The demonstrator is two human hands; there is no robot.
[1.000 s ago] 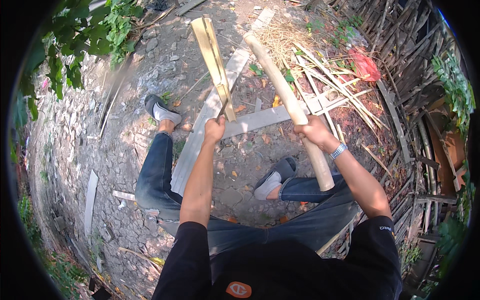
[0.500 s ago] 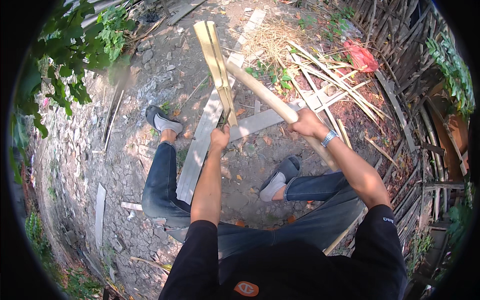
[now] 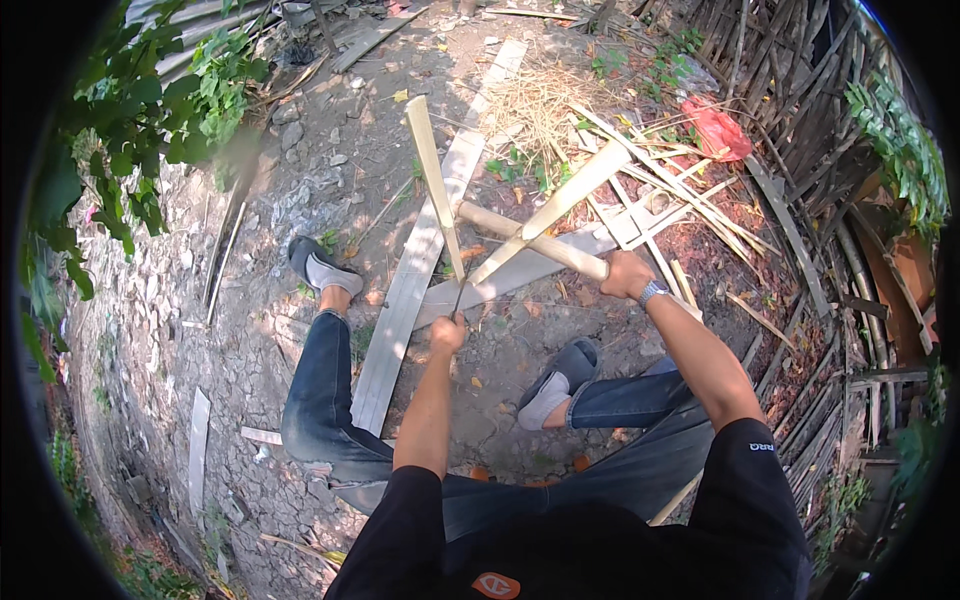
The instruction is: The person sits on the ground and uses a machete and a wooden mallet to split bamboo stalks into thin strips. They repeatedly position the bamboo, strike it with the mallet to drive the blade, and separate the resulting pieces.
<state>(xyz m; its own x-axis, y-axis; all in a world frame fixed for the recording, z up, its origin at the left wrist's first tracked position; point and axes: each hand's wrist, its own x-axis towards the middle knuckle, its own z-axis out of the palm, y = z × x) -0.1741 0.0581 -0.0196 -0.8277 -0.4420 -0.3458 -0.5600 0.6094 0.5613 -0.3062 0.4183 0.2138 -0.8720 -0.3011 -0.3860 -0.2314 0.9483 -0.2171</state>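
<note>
Bamboo is in both hands. Left hand [image 3: 447,332] is closed in a fist round the bottom end of a split bamboo piece; 1 pale half [image 3: 431,180] stands up and away from the fist, the other half [image 3: 555,205] leans off to the right, so the 2 fork apart from a point just above the grip. Holding low keeps the piece upright w/ fingers clear of the split. Right hand [image 3: 625,275] is clenched round a thick round bamboo club [image 3: 535,243], which lies across the fork, touching the leaning half, approx. level.

Under the hands, 2 flat pale boards [image 3: 415,290] cross on the dirt between the feet, likely a work base. Beyond the right hand: loose bamboo strips [image 3: 680,200] and a red bag [image 3: 718,130]. Left of the left hand: leafy branches [image 3: 130,130].
</note>
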